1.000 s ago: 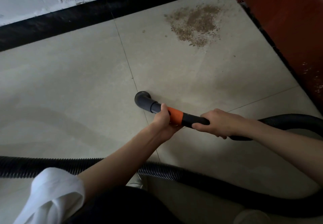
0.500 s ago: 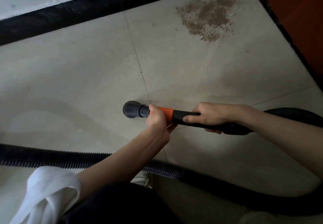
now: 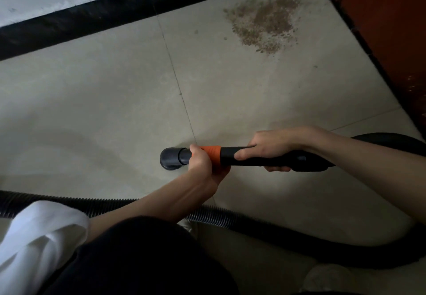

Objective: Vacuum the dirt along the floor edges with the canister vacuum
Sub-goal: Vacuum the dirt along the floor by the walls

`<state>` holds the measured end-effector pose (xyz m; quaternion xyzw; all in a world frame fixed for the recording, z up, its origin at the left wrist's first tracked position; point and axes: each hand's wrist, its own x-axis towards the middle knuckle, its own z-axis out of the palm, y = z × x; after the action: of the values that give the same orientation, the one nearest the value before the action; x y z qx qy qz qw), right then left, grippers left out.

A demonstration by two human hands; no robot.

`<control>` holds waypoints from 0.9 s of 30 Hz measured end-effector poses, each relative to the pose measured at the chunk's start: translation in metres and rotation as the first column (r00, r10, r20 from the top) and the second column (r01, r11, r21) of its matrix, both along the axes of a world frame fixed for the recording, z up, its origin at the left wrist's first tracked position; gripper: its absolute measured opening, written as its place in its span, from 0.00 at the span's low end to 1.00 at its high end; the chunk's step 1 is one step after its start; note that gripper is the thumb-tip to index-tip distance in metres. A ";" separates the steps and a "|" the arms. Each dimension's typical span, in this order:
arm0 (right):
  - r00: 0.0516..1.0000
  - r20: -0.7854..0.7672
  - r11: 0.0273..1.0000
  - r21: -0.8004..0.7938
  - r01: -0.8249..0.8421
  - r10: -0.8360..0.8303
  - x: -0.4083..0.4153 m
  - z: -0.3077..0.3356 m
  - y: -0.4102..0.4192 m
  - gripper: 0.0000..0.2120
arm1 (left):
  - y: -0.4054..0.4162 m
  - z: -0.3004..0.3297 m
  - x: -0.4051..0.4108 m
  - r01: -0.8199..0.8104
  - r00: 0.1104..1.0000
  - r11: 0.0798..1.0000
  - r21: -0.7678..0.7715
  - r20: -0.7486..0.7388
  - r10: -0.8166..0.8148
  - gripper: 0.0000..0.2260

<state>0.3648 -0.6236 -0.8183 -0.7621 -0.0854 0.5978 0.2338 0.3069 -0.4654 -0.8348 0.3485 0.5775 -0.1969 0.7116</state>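
The vacuum wand (image 3: 242, 156) is gripped by both hands, left hand (image 3: 202, 163) and right hand (image 3: 269, 149), its nozzle (image 3: 170, 157) to be swung toward the dirt pile (image 3: 265, 25) near the baseboard (image 3: 92, 20).

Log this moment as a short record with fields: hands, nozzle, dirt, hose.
left hand: grips the wand at its orange collar
right hand: grips the black handle farther back
nozzle: at the tile floor, beside a grout line
dirt pile: brown, untouched, near the far corner, apart from the nozzle
hose: ribbed, lies across the floor near the person
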 end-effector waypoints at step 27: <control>0.520 0.647 0.820 0.529 0.220 -0.557 0.168 0.214 0.047 0.23 | 0.024 0.271 0.236 0.109 0.631 0.930 0.352 0.698 -0.338 0.15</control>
<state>0.5324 -0.5765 -0.6041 -0.8806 -0.1158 0.1077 0.4467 0.5426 -0.4418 -0.5636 0.5636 0.2068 -0.0409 0.7987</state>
